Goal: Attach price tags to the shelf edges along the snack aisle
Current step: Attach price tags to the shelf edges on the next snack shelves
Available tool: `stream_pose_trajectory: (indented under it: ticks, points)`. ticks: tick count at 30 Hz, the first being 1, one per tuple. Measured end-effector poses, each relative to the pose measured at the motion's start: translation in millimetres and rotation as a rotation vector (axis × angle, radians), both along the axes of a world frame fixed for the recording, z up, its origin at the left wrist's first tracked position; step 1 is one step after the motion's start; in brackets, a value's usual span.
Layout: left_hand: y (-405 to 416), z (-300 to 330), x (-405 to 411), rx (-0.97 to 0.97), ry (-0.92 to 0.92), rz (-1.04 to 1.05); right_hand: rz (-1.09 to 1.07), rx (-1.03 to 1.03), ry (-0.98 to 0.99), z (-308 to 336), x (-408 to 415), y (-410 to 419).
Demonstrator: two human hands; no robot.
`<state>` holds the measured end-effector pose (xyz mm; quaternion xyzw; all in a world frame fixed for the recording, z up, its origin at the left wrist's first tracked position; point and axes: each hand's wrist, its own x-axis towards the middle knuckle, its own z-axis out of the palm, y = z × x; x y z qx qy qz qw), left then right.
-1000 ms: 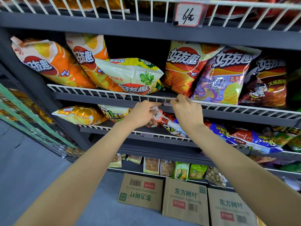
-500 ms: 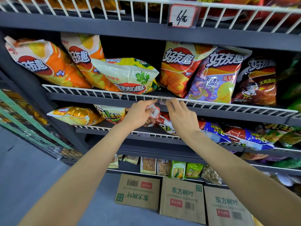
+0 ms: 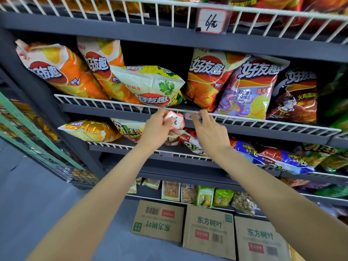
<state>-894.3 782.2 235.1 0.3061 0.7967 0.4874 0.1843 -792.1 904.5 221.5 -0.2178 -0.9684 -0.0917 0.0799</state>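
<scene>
Just below the chips, left hand (image 3: 158, 127) gripping a tag stack (image 3: 174, 120), right hand (image 3: 209, 129) pinching a tag (image 3: 188, 116) against the shelf rail (image 3: 263, 123).

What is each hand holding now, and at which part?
Left hand grips a stack of price tags by its lower-left edge. Right hand: cannot tell.

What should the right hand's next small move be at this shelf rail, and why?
Probably press the tag flat into the clear holder on the wire rail. The right hand has its fingertips at that tag, which looks only partly seated and blurred. The left hand holds the stack of red-bordered tags just beside it, ready for the next one.
</scene>
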Motion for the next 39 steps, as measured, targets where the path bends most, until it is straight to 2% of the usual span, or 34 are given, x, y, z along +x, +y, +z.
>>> stream_pose_trajectory:
  ticks: [3, 5, 7, 10, 12, 16, 22, 27, 31, 35, 39]
  points:
    - [-1, 6, 7, 0.040, -0.016, -0.005, 0.061, 0.003, -0.064, 1, 2, 6]
    - [1, 9, 14, 0.071, -0.044, -0.009, 0.081, -0.114, -0.086, 3, 5, 12]
    - [5, 14, 24, 0.124, -0.094, -0.007, 0.066, -0.421, 0.028, 10, 13, 16]
    - [16, 21, 45, 0.189, -0.160, -0.022, -0.014, -1.067, 0.384, 30, 36, 22]
    - [29, 26, 64, 0.202, -0.184, -0.055, -0.028, -1.265, 0.475, 45, 59, 27]
    - [61, 38, 111, 0.228, -0.187, -0.150, 0.053, -1.272, 0.578, 61, 111, 51]
    - [123, 54, 199, 0.161, -0.023, -0.261, -0.014, -1.211, 0.651, 76, 210, 113]
    - [183, 62, 277, 0.169, 0.040, -0.262, -0.032, -1.151, 0.682, 88, 292, 170]
    - [225, 68, 327, 0.289, -0.008, -0.246, -0.091, -1.172, 0.724, 88, 343, 209]
    - [261, 70, 363, 0.390, -0.090, -0.251, -0.117, -1.310, 0.818, 90, 379, 234]
    - [300, 64, 390, 0.340, -0.097, -0.319, -0.192, -1.184, 0.879, 86, 413, 260]
